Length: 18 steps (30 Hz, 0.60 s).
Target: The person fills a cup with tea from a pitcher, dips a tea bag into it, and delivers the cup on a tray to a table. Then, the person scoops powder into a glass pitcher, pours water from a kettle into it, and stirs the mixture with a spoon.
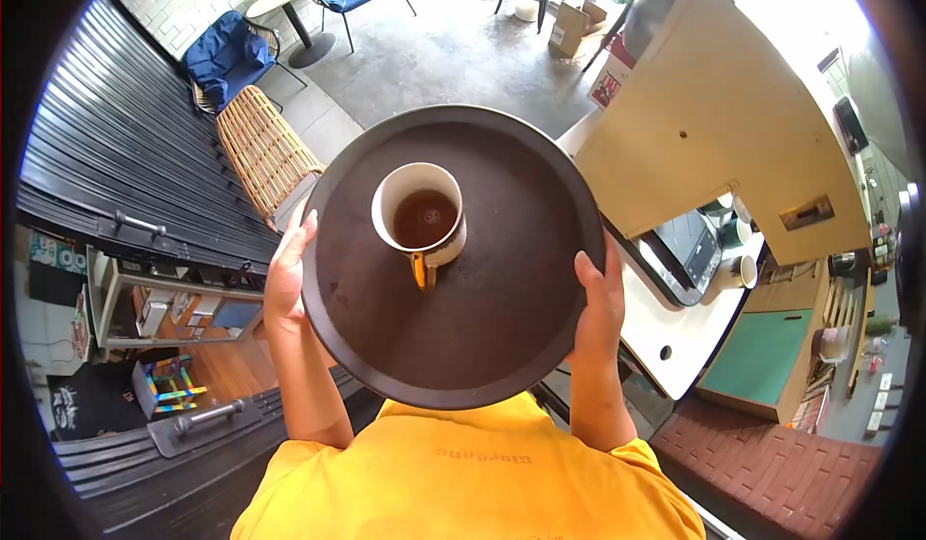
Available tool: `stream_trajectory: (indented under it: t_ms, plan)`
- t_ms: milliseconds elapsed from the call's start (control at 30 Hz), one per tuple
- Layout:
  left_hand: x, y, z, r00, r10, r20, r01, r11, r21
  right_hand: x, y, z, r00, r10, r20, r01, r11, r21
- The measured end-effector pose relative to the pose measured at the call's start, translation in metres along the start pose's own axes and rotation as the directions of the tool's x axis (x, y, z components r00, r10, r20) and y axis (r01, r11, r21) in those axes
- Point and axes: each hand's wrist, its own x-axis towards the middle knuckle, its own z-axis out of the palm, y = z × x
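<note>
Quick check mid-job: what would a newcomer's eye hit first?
The dark round tray, mid-view between left hand and right hand. On it, left of centre, stands a cup of brown liquid, its gold handle towards the bright yellow shirt below.

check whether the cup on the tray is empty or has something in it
Not empty: brown liquid shows inside the cup, which stands upright on the tray.

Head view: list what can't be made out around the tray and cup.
All in the head view:
- Left hand, right hand: most fingers hidden by the round dark-brown tray.
- White handled cup: inside bottom hidden by brown liquid.
- Black flat-screened device: display too small to read.
</note>
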Motion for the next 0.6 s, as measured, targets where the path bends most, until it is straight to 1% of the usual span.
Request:
stream_trajectory:
  t_ms: [67,100,133,267,367,433,467,533,567,600]
  plan:
    - [0.012,0.012,-0.007,1.000,-0.023,0.017,0.025,0.996,-0.084,0.014,0.004,0.014,1.000,0.008,0.007,-0.008,1.000,0.018]
    - [0.021,0.013,-0.017,1.000,-0.009,-0.023,0.007,0.997,-0.077,0.023,0.007,0.020,0.999,0.037,-0.007,-0.037,0.996,0.075]
    - [0.028,0.018,-0.022,1.000,0.002,-0.027,-0.004,0.997,-0.074,0.032,0.011,0.026,0.997,0.069,-0.018,-0.066,0.989,0.131]
    - [0.067,0.038,-0.046,1.000,-0.020,0.008,0.020,0.996,-0.088,0.072,0.032,0.060,0.995,0.095,-0.042,-0.090,0.990,0.108]
    - [0.107,0.058,-0.079,0.998,-0.053,0.022,0.056,0.992,-0.113,0.101,0.050,0.100,0.997,0.066,-0.032,-0.060,0.985,0.163]
    - [0.138,0.071,-0.109,0.993,-0.072,-0.093,0.063,0.993,-0.099,0.117,0.061,0.132,0.998,0.053,-0.025,-0.049,0.986,0.158]
    - [0.154,0.082,-0.117,0.994,-0.083,-0.075,0.076,0.993,-0.094,0.126,0.066,0.146,0.998,0.045,-0.045,-0.037,0.986,0.162]
    - [0.180,0.104,-0.131,0.979,-0.189,-0.080,0.165,0.956,-0.241,0.144,0.074,0.182,0.996,0.074,-0.053,-0.064,0.984,0.167]
    - [0.194,0.115,-0.135,0.978,-0.186,-0.096,0.158,0.957,-0.244,0.152,0.074,0.202,0.991,0.075,-0.113,-0.063,0.992,0.109]
    - [0.205,0.126,-0.142,0.976,-0.196,-0.091,0.168,0.954,-0.249,0.163,0.083,0.212,0.993,0.070,-0.099,-0.058,0.991,0.117]
